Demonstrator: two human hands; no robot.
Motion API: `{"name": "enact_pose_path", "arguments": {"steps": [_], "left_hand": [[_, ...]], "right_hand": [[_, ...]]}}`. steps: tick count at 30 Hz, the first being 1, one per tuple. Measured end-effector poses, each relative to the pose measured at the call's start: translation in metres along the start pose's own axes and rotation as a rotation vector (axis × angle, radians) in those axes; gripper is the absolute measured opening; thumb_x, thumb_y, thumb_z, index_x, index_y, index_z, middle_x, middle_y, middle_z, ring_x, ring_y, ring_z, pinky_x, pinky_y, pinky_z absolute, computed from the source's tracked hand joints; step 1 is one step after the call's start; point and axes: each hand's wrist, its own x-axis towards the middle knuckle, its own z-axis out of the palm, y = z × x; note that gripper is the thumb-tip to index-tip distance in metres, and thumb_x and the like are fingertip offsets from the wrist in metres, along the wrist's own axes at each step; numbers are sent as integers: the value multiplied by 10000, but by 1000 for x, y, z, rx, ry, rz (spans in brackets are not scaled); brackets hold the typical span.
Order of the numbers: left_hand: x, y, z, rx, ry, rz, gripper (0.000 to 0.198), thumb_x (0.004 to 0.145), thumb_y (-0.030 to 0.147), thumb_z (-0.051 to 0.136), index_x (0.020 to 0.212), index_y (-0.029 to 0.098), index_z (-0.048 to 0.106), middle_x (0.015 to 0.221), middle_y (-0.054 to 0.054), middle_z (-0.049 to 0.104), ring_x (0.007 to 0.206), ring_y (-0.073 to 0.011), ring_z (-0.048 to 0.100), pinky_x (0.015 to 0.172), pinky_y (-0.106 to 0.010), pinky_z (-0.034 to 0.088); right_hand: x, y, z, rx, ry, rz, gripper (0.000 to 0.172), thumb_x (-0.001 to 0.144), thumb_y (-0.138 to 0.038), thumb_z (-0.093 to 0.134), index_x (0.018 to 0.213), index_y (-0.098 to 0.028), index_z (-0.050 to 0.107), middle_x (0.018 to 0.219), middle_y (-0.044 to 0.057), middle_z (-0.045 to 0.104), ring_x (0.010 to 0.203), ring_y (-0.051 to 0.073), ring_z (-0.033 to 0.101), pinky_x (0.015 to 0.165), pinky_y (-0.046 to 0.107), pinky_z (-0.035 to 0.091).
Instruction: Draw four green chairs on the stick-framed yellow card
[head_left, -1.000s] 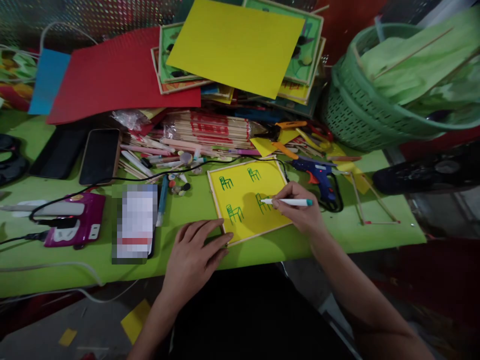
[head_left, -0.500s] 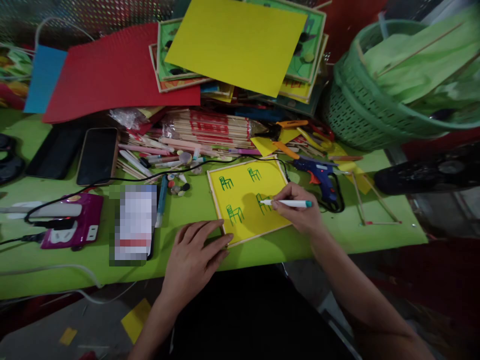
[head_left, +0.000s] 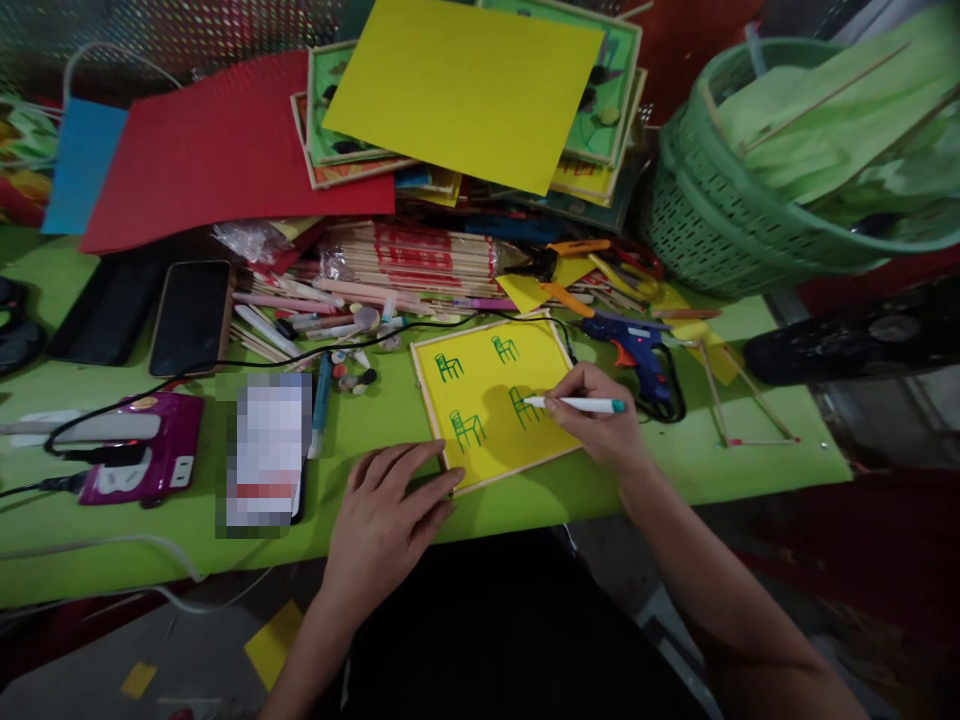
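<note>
A yellow card [head_left: 491, 390] edged with thin wooden sticks lies on the green table, bearing several green chair drawings. My right hand [head_left: 596, 415] grips a white marker [head_left: 592, 404] with a green end. Its tip meets the card at the lower right chair drawing [head_left: 526, 405], which the fingers partly cover. My left hand [head_left: 394, 505] rests with fingers spread at the card's lower left corner, fingertips touching the frame edge.
Beyond the card lie a blue glue gun [head_left: 634, 350], bundled sticks [head_left: 405, 258] and loose pens. Phones [head_left: 191, 318] and a purple power strip [head_left: 142, 450] are at left. A green basket [head_left: 720, 210] stands back right. A black cable [head_left: 337, 345] runs behind the card.
The marker tip has shifted slightly right over the lower right chair, which shows more green lines. My left hand stays at the card's corner. The whole view has shifted slightly.
</note>
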Motion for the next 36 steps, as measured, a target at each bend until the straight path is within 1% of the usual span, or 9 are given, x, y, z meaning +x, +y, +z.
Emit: {"name": "enact_pose_path", "arguments": {"steps": [8,12,21,27,36], "left_hand": [[1,1,-1,-5,3,-3,280,938,247,654,1198,342,701,1363,-3,658,1191,-277,570,957,-465,439],[2,2,-2,-2,-4,-1,293,937,243,651,1208,344,699,1365,-5,657,1197,-281,571,956,-473,443],[2,2,-3,12,-3,-2,307,920,238,664,1205,343,704,1361,-13,664,1194,-278,583,950,-470,463],[1,1,-2,1,3,-2,292,921,255,671,1195,350,707,1368,-11,660,1195,-274,584,963,-471,459],[1,1,-2,5,-11,-1,294,930,253,662,1207,347,699,1376,-8,655,1201,-279,576,955,-473,452]], "right_hand": [[2,-2,1,45,5,-7,177,783,-294,750,797,-217,592,634,-31,586,532,115,495,486,250,358],[3,-2,3,18,-16,-33,153,795,-280,736,806,-221,595,628,-33,589,526,114,492,485,252,362],[4,-6,3,-64,-11,-68,148,807,-293,733,799,-211,610,651,-21,618,553,120,520,493,252,392],[5,-5,4,-68,-6,-83,144,806,-282,734,794,-212,608,656,-20,626,560,125,540,498,253,403],[3,-7,3,-50,-23,-43,180,800,-317,742,779,-215,596,650,-20,608,547,121,508,498,261,394]]}}
